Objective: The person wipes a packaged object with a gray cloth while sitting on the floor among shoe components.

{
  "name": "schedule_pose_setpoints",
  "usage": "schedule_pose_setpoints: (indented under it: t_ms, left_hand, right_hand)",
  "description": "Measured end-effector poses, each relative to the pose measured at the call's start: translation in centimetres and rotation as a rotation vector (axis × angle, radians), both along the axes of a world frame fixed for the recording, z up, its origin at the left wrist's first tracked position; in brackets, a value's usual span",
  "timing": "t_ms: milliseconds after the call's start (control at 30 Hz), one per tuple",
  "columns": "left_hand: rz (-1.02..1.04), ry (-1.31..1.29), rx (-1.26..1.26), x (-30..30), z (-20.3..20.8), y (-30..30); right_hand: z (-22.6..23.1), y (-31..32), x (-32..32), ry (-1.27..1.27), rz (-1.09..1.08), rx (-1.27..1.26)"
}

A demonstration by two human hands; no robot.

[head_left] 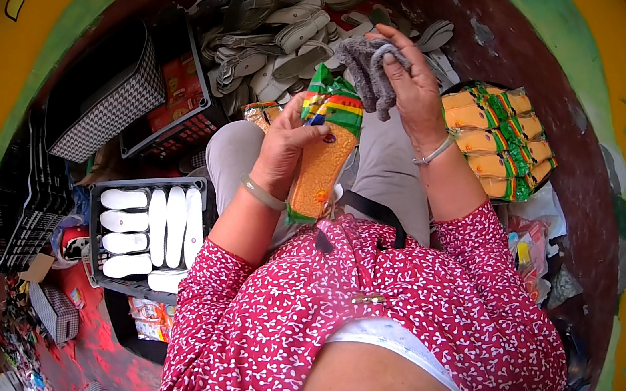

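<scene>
My left hand [283, 147] is closed around the side of a long packet [323, 168] over my lap. The packet is clear in its lower part, showing an orange, grainy-looking pad, and printed green, yellow and red at its top end. Up and to the right, my right hand [418, 95] grips a crumpled grey cloth [368, 74] between thumb and fingers. The cloth hangs close beside the packet's top end; whether they touch I cannot tell. Another packet [262, 114] shows partly behind my left hand.
Loose insoles [282, 42] lie heaped against the far wall. On the left, a black crate [202, 181] holds white shoe-shaped pieces, with a checked basket [109, 104] beyond it. Similar orange packets [479, 140] are stacked in a container at my right. Small goods litter the red floor [95, 333].
</scene>
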State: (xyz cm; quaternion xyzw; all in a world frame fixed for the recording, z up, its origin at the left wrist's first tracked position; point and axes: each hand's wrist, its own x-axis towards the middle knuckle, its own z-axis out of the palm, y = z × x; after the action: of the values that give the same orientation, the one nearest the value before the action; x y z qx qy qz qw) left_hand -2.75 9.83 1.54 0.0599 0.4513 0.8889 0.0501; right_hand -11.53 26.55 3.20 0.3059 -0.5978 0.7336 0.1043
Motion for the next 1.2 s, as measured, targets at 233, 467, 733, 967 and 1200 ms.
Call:
schedule_pose_setpoints:
  t_ms: [233, 467, 733, 967, 1200]
  left_hand:
    - [-0.104, -0.014, 0.017, 1.0, -0.7, 0.1]
    - [-0.192, 0.022, -0.060, 0.7, 0.3, -0.6]
    - [-0.114, 0.057, 0.109, 1.8, 1.4, -0.2]
    - [-0.032, 0.000, 0.156, 1.2, 1.2, -2.4]
    - [-0.068, -0.044, 0.054, 0.9, 0.1, -3.4]
  right_hand:
    - [0.6, -1.6, 4.3, 0.872, -0.181, 0.735]
    - [0.3, -2.9, 2.2, 0.672, -0.432, 0.568]
    - [-3.5, -0.9, -3.1, -0.373, 0.058, 0.136]
    - [-4.0, 4.7, -4.7, -0.380, -0.023, 0.135]
    - [1.4, 5.3, -2.2, 0.098, -0.539, 0.779]
